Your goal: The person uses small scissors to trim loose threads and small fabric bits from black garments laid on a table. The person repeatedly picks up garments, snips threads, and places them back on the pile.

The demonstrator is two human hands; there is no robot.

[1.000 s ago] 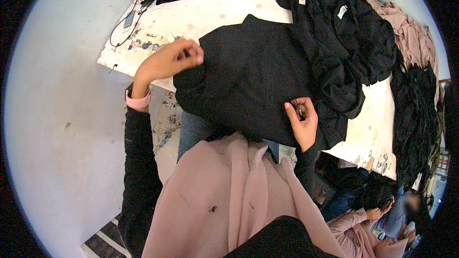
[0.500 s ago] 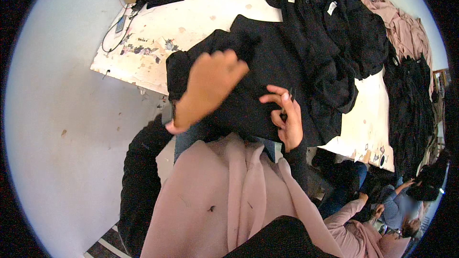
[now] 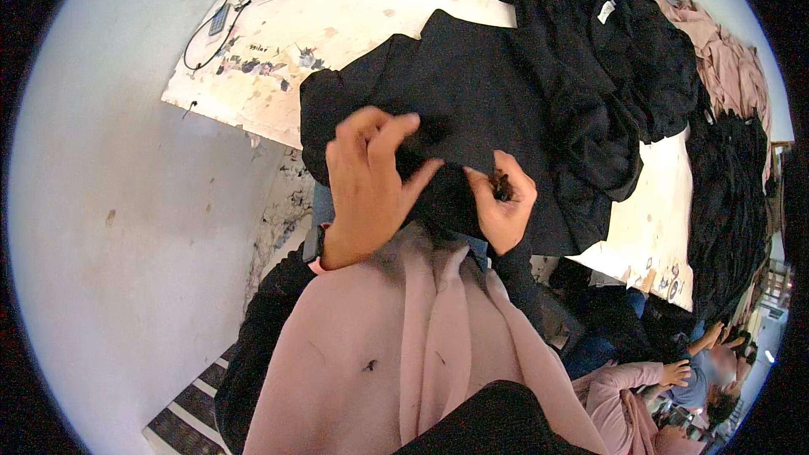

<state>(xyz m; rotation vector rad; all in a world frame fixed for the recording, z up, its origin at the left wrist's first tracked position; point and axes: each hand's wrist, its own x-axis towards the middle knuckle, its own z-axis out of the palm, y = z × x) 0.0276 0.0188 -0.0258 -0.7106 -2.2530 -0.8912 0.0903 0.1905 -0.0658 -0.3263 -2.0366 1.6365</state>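
Note:
A black garment [image 3: 472,67] lies spread over the table's near edge and down toward my lap. Over its left part is my left hand [image 3: 371,190], slightly blurred, its fingers bent but apart and its thumb stretched toward the right hand. Nothing shows between those fingers. My right hand [image 3: 506,206] is closed, knuckles up, at the cloth's lower middle. A small dark object [image 3: 502,186] shows among its curled fingers; its kind I cannot make out. The right thumb tip is at the black cloth, and whether it pinches a fold is unclear.
More black garments with white tags [image 3: 581,76] are heaped right on the worn white table [image 3: 354,8]. A dark cable and small keypad device [image 3: 219,20] lie far left. Pink cloth [image 3: 716,59] and black cloth [image 3: 729,202] hang right. Other people [image 3: 624,396] sit lower right.
My left hand has turned and opened from a closed, blurred shape, dropping slightly. My right hand has curled its fingers in. The black garment has shifted a little in view.

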